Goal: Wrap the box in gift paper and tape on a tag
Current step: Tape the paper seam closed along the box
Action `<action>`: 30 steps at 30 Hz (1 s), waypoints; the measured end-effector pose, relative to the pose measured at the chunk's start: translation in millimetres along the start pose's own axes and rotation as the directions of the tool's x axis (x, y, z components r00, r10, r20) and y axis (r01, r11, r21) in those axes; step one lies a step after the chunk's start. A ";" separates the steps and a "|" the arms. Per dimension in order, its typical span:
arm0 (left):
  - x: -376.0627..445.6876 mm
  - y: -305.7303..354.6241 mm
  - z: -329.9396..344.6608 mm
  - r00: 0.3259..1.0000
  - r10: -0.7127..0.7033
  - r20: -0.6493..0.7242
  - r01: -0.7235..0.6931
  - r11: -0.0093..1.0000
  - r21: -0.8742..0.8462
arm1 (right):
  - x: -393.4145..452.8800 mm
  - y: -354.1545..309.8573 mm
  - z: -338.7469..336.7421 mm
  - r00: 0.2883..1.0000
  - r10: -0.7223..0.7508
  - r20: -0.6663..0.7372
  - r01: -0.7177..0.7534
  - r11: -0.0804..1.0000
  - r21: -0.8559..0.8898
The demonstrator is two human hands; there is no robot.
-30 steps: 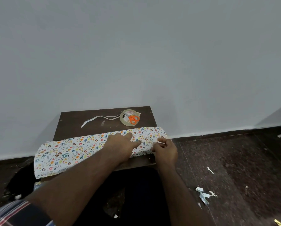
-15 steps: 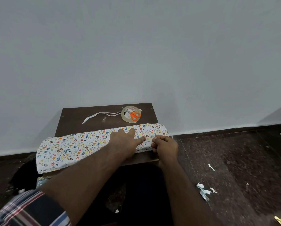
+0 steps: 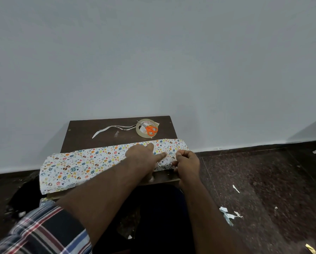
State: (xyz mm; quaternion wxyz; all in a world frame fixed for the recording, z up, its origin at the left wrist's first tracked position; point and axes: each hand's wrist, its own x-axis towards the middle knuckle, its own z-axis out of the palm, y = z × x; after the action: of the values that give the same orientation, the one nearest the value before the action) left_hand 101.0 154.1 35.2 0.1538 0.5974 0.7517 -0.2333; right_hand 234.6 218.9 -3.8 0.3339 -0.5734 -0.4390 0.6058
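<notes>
1. Head view: gift paper lies folded across the bench, long axis left to right; we cannot see the box.
2. Left hand presses flat, fingers straight, on the paper's right part.
3. Right hand, curled, pinches the paper's right end, nearer that edge.

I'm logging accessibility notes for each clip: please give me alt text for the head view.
A person's left hand presses flat on patterned gift paper folded across a small dark table, while the right hand pinches the paper's edge beside it. Behind lie a tape roll with orange-handled scissors on top.
</notes>
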 end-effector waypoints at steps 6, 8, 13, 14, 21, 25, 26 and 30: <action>-1.7 -5.4 -12.4 0.996 0.067 -0.053 -0.064 0.997 0.044 | -0.8 -2.1 -0.7 0.999 -0.029 -0.029 0.029 1.000 -0.008; -7.1 -6.1 -11.8 0.992 0.092 -0.090 -0.084 0.993 0.080 | -1.7 -2.8 -0.6 0.999 -0.038 -0.020 0.038 0.999 -0.003; -1.3 -6.5 -5.3 0.986 0.093 -0.135 -0.078 0.990 0.115 | -4.6 -3.9 -0.8 1.000 -0.027 0.004 0.027 1.000 -0.001; 0.6 -5.2 -3.4 0.986 0.101 -0.136 -0.086 0.990 0.114 | -4.8 -4.0 -1.2 1.000 -0.022 0.005 0.021 1.000 0.009; 8.4 -3.4 -3.3 0.983 0.138 -0.118 -0.117 0.978 0.173 | -5.4 -2.9 -2.9 1.000 -0.018 0.006 0.018 1.000 0.007; -1.9 -8.6 -9.6 0.987 0.080 -0.139 -0.069 0.994 0.079 | -4.2 -1.6 -2.0 1.000 -0.018 0.001 0.018 1.000 -0.012; -4.1 -9.5 -7.3 0.982 0.079 -0.172 -0.068 0.995 0.072 | -3.9 -0.8 -1.4 1.000 -0.014 0.005 0.014 1.000 -0.017; -10.2 -17.2 5.1 0.939 0.050 -0.340 -0.040 0.999 0.036 | -3.1 0.6 3.2 0.999 0.015 0.042 -0.014 0.999 -0.037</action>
State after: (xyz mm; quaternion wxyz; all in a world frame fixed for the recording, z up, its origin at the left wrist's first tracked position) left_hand 86.5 139.9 38.9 0.0182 0.6479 0.7497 -0.1335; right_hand 231.8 215.3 -3.3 0.3096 -0.5695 -0.4529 0.6121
